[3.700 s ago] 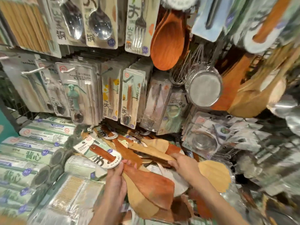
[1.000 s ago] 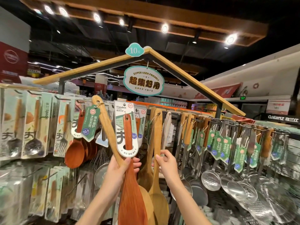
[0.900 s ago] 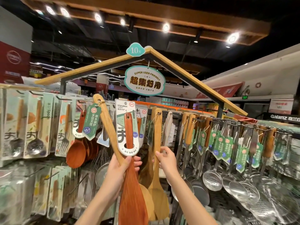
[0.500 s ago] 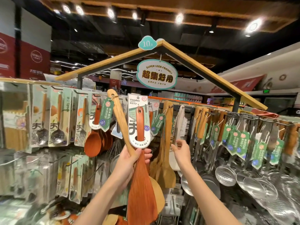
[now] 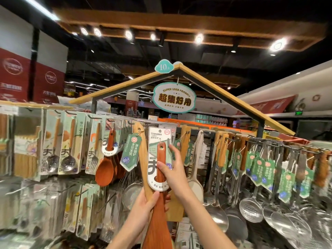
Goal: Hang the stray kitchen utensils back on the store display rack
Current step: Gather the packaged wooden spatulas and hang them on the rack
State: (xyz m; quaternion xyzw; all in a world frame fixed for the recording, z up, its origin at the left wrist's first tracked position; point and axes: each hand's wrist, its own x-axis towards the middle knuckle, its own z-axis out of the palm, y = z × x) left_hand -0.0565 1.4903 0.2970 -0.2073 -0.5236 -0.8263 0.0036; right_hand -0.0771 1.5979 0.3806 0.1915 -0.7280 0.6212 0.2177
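The left hand (image 5: 143,203) grips two wooden utensils together, fingers curled round both handles: a dark reddish spatula (image 5: 158,218) with a white card sleeve (image 5: 156,146) and a paler wooden spatula (image 5: 142,159) carrying a green tag (image 5: 129,152). The right hand (image 5: 175,175) pinches the reddish spatula's handle over the sleeve, its forefinger raised toward a black metal hook (image 5: 168,141) just beside the card's top. Both utensils stand upright before the display rack (image 5: 269,142), among hanging wooden spoons (image 5: 106,169) and steel skimmers (image 5: 251,209).
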